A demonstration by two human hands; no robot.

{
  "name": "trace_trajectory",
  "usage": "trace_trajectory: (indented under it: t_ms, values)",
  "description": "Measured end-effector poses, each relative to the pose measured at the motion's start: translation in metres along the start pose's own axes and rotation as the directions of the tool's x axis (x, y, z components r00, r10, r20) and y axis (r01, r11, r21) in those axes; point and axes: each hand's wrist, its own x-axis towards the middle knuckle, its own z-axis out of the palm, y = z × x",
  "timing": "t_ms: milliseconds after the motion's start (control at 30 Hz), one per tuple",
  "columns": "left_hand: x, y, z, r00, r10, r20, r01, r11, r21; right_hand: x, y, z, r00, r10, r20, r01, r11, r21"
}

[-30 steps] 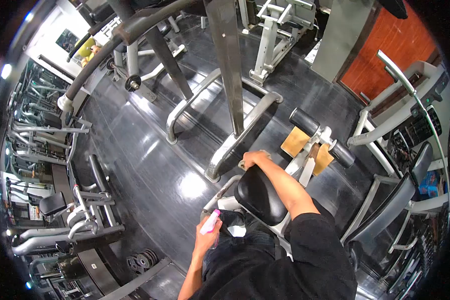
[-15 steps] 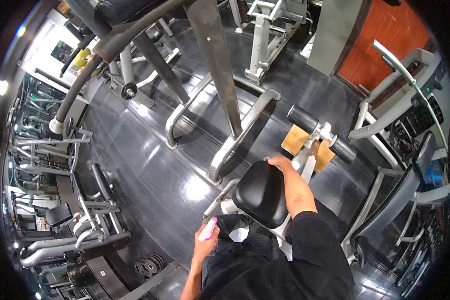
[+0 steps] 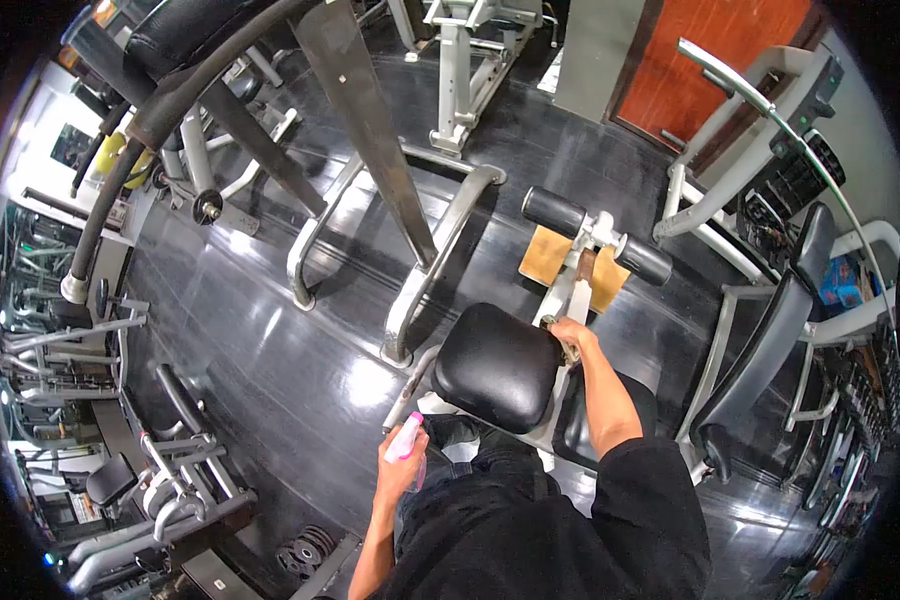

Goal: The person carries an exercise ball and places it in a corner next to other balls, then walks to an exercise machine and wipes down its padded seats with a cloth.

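Note:
My left hand [image 3: 400,462] is wrapped round a clear spray bottle with a pink and white nozzle [image 3: 407,437], left of my legs. My right hand [image 3: 570,337] is closed at the right side of a black padded seat [image 3: 498,368]; something brownish shows at its fingers, too small to name. A second black pad [image 3: 605,418] lies under my right forearm. Beyond the seat, the machine's bar carries two black foam rollers [image 3: 553,211], with tan boards [image 3: 545,255] beneath it.
A grey metal machine frame [image 3: 448,257] stands ahead on the dark floor. To the right is a bench with a long black backrest [image 3: 760,360]. Weight plates [image 3: 306,550] lie at the lower left, near another machine [image 3: 170,470]. An orange door [image 3: 710,65] is at the back.
My right hand has moved from the seat's far edge to its right side. The view has shifted, and more of the second pad shows. My left hand keeps the spray bottle.

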Motion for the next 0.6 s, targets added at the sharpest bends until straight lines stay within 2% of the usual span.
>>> trace_trajectory:
  t_ms: [33,67,100,167,233,300,367,433,467,567,600]
  values:
    - [0.002,0.002,0.0,1.0,0.007,0.015,-0.007,1.0,0.019,-0.004,0.004,0.003,0.998,0.028,-0.048,-0.028,1.0,-0.005]
    - [0.002,0.002,0.0,0.999,0.014,0.032,-0.016,0.999,0.039,0.002,0.016,0.011,0.99,-0.021,-0.142,0.018,1.0,-0.021]
    - [0.004,-0.001,0.0,0.999,0.018,0.042,-0.019,0.999,0.039,-0.007,0.02,0.015,0.989,-0.015,-0.149,0.013,1.0,-0.015]
    - [0.009,-0.013,-0.001,0.992,0.112,0.063,-0.114,0.993,0.028,-0.025,0.027,0.022,0.946,-0.109,-0.305,0.116,0.993,0.006]
    - [0.01,-0.012,-0.001,0.992,0.098,0.076,-0.099,0.995,0.013,-0.044,0.019,0.028,0.941,0.142,-0.309,-0.086,0.978,0.189]
    - [0.01,-0.012,0.001,0.993,0.082,0.087,-0.083,0.997,-0.001,-0.058,0.018,0.04,0.874,0.079,-0.479,-0.033,0.994,0.104]
    - [0.01,-0.011,0.001,0.991,0.058,0.118,-0.056,0.998,-0.017,-0.064,0.021,0.044,0.881,0.131,-0.454,-0.075,0.987,0.139]
    - [0.011,-0.01,0.002,0.989,0.054,0.138,-0.05,0.998,-0.029,-0.075,0.022,0.048,0.911,0.065,-0.406,-0.012,0.991,0.133]
    - [0.012,-0.009,0.004,0.988,0.049,0.148,-0.043,0.998,-0.043,-0.07,0.026,0.053,0.927,0.127,-0.352,-0.021,0.956,0.291]
    - [0.011,-0.005,0.005,0.98,0.058,0.191,-0.044,0.996,-0.081,-0.065,0.035,0.078,0.892,0.173,-0.417,0.077,0.852,0.517]
    - [0.011,-0.003,0.006,0.978,0.063,0.199,-0.048,0.995,-0.082,-0.076,0.031,0.086,0.846,0.165,-0.507,0.164,0.824,0.543]
